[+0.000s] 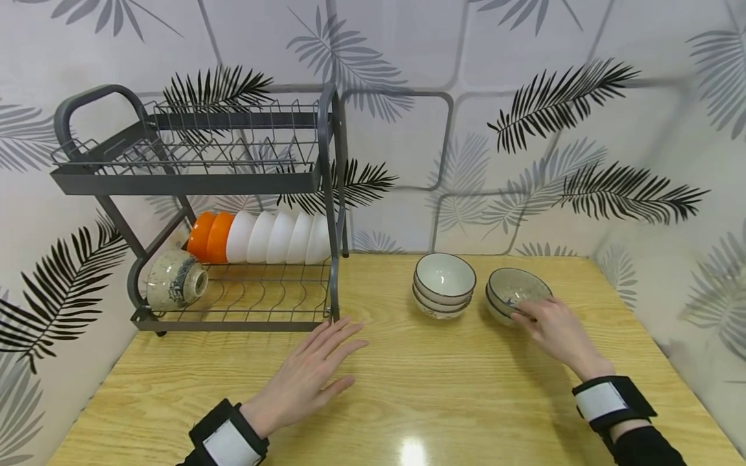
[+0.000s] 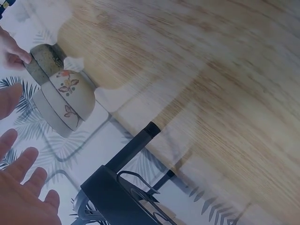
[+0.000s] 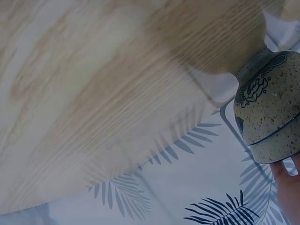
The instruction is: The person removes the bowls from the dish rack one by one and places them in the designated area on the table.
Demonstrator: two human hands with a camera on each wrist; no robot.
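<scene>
My right hand [image 1: 556,330] is at the near right rim of the upper speckled bowl [image 1: 519,287], pinching the rim between thumb and fingers. That bowl sits nested in a second one; dark blue line patterns show on the speckled wall [image 3: 269,101] in the right wrist view. Just left stands a stack of white bowls [image 1: 445,278] with dark rims and flower sprigs [image 2: 70,89]. My left hand [image 1: 309,375] hovers palm down over the table, fingers straight and spread, holding nothing, close to the front right corner of the dish rack [image 1: 233,325].
The two-tier dark grey rack stands at the left. Its lower tier holds a row of orange bowls [image 1: 211,237] and white bowls [image 1: 280,238] on edge, plus a speckled bowl [image 1: 171,281] on its side. Behind the wooden table [image 1: 419,388] rises a leaf-patterned wall [image 1: 396,155].
</scene>
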